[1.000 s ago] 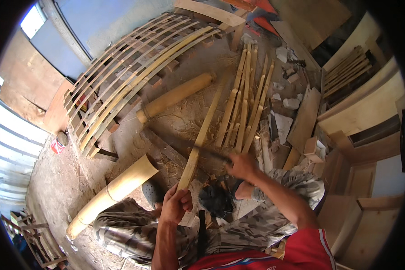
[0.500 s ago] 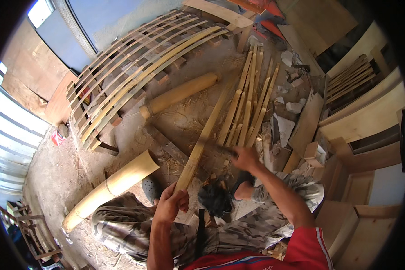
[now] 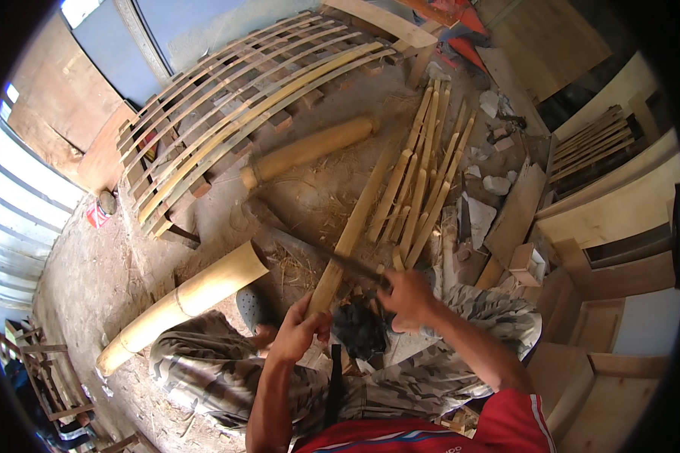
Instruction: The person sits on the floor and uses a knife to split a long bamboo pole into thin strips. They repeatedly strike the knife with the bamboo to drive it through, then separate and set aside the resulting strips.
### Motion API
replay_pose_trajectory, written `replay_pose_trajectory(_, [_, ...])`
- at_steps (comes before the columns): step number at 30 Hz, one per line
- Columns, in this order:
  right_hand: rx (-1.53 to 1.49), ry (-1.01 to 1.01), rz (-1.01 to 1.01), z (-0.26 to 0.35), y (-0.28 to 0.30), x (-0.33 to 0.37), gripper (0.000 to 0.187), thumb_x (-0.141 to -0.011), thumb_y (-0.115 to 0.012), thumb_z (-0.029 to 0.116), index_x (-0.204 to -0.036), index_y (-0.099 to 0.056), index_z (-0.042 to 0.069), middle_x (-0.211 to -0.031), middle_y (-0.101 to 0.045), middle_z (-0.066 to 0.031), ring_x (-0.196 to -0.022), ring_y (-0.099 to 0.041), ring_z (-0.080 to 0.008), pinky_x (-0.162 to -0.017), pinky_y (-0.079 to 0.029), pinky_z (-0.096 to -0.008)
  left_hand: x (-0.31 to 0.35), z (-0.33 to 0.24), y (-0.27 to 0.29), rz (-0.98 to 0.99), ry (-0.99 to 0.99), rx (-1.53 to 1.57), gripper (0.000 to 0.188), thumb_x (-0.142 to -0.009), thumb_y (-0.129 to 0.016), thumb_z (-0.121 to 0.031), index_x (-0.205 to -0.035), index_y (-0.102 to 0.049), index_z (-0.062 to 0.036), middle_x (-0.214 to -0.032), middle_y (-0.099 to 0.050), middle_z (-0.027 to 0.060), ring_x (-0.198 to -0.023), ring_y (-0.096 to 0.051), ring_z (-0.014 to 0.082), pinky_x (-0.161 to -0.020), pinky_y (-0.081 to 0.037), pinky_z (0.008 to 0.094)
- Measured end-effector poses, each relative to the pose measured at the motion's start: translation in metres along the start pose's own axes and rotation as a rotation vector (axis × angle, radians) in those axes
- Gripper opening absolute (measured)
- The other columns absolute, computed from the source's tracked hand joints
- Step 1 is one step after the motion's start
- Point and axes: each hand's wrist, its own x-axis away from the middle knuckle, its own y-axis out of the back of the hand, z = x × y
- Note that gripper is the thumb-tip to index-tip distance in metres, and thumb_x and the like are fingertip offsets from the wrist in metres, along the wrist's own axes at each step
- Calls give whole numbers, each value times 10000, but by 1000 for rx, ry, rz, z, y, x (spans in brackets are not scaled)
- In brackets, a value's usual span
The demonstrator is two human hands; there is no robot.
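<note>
My left hand [image 3: 300, 332] is closed around the near end of a long split bamboo strip [image 3: 361, 208], which slants away from me over the floor. In my right hand [image 3: 410, 297] is the handle of a long dark-bladed knife [image 3: 361, 269]. Its blade lies across the strip a short way beyond my left hand. Where the blade's far end stops is hard to tell against a dark piece on the floor behind. Between my feet sits a crumpled black bundle [image 3: 359, 330].
Several cut bamboo strips [image 3: 431, 162] lie to the right of the strip. A half-split bamboo piece [image 3: 185, 300] rests by my left knee, with a bamboo pole [image 3: 310, 153] farther off. Beyond stands a slatted frame [image 3: 257, 106]. Wooden cabinets [image 3: 604, 264] line the right; shavings litter the floor.
My right hand has drawn the knife down along the strip, nearer to me. My left hand keeps its hold and has shifted slightly right. The view has tilted a little.
</note>
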Motion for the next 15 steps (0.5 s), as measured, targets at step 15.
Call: replay_pose_trajectory(15, [-9, 60, 23, 15, -5, 6, 285, -775, -707, 311, -897, -650, 60, -647, -647, -160, -646, -678, -335, -592, -546, -432, 0, -1, 1, -67, 29, 200, 106, -889, -518, -74, -983, -506, -27, -655, -406, -7, -527, -400, 110, -501, -393, 291])
